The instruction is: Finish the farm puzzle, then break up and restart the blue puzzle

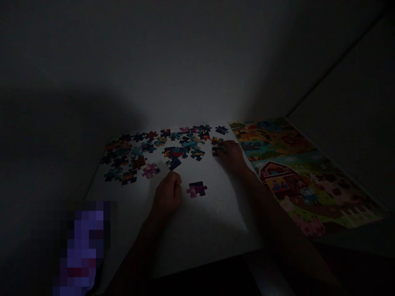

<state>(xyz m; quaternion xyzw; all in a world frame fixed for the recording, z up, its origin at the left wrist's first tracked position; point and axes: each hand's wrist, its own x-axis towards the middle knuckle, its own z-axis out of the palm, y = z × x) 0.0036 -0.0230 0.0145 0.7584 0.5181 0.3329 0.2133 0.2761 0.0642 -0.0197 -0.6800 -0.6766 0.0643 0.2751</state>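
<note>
Bare forearms come nearest the camera, the left forearm and the right forearm both reaching over a white table. Its far edge meets a plain pale wall; the room is very dim, with the brightest light on the middle of the tabletop and soft shadows on the wall at either side.

At the lower left, a pixelated violet patch covers whatever is there. Beyond it, loose puzzle pieces lie crowded and overlapping at the table's far left, thinning out toward the middle. A pink piece lies at the near side of this spread, just beyond the left hand. That hand is curled closed on the tabletop; whether anything is inside cannot be told. Just right of it, a purple piece lies by itself.

Farther right, the right hand has its fingers bent at a dark piece, touching it and partly hiding it; whether they grip it is too dark to tell. Along the right side are an animal picture and, nearer, a farm picture with a red barn. The right forearm blocks part of the farm picture's left side.
</note>
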